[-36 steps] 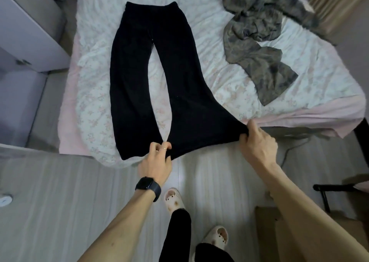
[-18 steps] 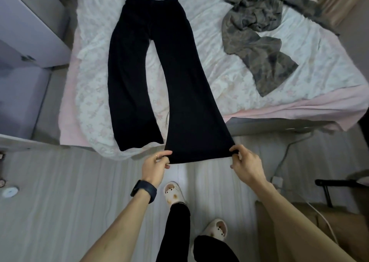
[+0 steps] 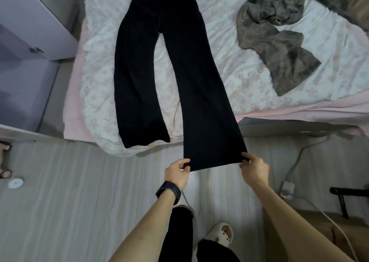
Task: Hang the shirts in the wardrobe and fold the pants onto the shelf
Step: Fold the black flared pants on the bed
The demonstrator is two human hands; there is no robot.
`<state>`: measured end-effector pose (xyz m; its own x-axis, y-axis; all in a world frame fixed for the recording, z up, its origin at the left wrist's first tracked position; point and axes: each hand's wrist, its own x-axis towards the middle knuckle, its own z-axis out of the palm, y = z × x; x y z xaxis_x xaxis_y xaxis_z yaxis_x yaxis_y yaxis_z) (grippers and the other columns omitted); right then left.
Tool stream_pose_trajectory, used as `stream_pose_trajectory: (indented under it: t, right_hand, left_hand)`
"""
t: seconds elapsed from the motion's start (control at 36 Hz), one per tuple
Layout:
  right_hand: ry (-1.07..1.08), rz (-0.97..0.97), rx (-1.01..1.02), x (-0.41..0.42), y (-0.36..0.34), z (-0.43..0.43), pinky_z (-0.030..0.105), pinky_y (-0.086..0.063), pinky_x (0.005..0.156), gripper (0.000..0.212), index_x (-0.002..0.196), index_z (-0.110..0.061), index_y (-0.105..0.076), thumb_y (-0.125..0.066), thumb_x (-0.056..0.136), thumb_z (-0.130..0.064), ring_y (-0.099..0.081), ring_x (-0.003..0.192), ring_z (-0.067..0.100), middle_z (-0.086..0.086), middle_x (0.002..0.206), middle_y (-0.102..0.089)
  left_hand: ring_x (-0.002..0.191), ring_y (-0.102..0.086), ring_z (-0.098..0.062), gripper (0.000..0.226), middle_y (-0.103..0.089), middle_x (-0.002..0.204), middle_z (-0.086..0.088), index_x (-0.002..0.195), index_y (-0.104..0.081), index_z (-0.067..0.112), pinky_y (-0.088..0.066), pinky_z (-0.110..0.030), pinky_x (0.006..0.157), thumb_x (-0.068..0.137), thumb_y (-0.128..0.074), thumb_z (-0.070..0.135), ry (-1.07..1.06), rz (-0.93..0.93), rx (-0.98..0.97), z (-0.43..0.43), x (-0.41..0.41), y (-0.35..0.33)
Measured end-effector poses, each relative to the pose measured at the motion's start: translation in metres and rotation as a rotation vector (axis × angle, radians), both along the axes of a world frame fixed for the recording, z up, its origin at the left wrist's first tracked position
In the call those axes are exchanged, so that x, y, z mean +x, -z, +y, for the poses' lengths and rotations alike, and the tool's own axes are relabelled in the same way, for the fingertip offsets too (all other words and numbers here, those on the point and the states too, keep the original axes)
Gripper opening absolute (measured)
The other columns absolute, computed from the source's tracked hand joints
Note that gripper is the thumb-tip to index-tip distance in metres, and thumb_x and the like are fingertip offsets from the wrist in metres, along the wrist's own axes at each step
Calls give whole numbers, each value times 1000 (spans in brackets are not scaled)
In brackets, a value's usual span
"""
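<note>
The left grip [image 3: 176,174] pinches one corner of a hem of the black pants [image 3: 179,62]. The right grip [image 3: 253,170] pinches the other corner, with the hem taut between them, out past the edge of the bed [image 3: 239,66]. The other leg lies flat on the bed beyond the left grip. A grey shirt [image 3: 279,34] lies crumpled well beyond the right grip.

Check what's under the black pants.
Floral bedsheet under most of the black pants; hem pinched by left hand and right hand overhangs the floor. Anything beneath is hidden.

A home bedroom — floral-sheeted bed [image 3: 249,66]; lilac wardrobe [image 3: 30,32]; clothes strewn about.
</note>
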<state>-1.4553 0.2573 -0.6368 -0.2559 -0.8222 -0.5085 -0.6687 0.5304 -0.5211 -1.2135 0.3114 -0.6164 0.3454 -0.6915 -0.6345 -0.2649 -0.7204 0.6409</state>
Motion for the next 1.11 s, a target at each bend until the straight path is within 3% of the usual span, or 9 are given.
stream_pose_trajectory:
  t: [0.08,0.17,0.28,0.36,0.5,0.72,0.83,0.94,1.11]
  right_hand:
    - [-130,33,160,12,8,-7,16,-38,41,57,155,-20,-37,-55,101,-20,-58,58,12,14,117,-68]
    - [-257,51,291,34,16,-9,29,-48,69,73,160,-17,-21,-57,100,-33,-64,98,28,16,144,-54]
    - [-288,-72,333,83,26,-5,35,-46,96,78,161,-15,-17,-59,99,-38,-49,135,32,6,156,-44]
    - [-270,-157,327,135,31,-10,27,-42,86,73,158,-20,-25,-61,98,-42,-54,130,26,1,149,-52]
    - [-190,-273,317,224,57,-34,32,-45,96,67,153,-23,-34,-63,96,-42,-54,130,23,1,149,-50]
    - [1,-258,158,301,98,-62,31,-42,82,33,122,-18,-59,-62,98,-41,-59,101,18,1,122,-64]
    - [16,-135,103,305,91,-54,27,-38,63,16,94,-25,-58,-56,101,-39,-61,87,19,-13,84,-63]
    - [48,-145,50,292,61,-33,26,-43,59,24,79,-27,-55,-62,97,-40,-62,74,21,-8,70,-62]
    - [162,-284,82,280,19,-9,38,-60,76,27,85,-21,-66,-80,84,-43,-69,69,6,-14,71,-70]
  left_hand:
    - [118,-59,-18,42,-58,138,-1,141,-54,24,-45,-23,97,99,-57,24,212,-2,140,-7,10,14]
    - [130,-52,-20,42,-51,146,-2,140,-55,26,-40,-25,104,98,-59,29,284,-13,192,-9,36,24]
    - [110,-58,-17,43,-45,149,-4,139,-52,24,-43,-23,88,96,-60,29,219,-61,229,-5,87,36]
    - [92,-55,-10,52,-40,152,-6,145,-43,20,-44,-22,81,96,-61,26,115,-118,253,-7,138,47]
    - [132,-49,-30,65,-41,152,-11,151,-34,11,-39,-28,100,95,-65,25,-93,-187,173,-26,226,76]
    - [81,-58,-5,17,-61,88,14,95,-59,28,-41,-19,66,92,-68,42,-30,-171,-21,-62,300,117]
    - [58,-48,-12,34,-50,64,8,71,-45,26,-38,-25,55,97,-58,45,-49,-217,-33,-57,308,116]
    - [67,-54,2,11,-57,75,19,98,-55,29,-39,-5,54,103,-49,37,-42,-196,-39,-35,308,93]
    - [70,-54,1,11,-58,81,12,107,-51,23,-34,-9,55,105,-47,33,-144,-173,11,-13,305,54]
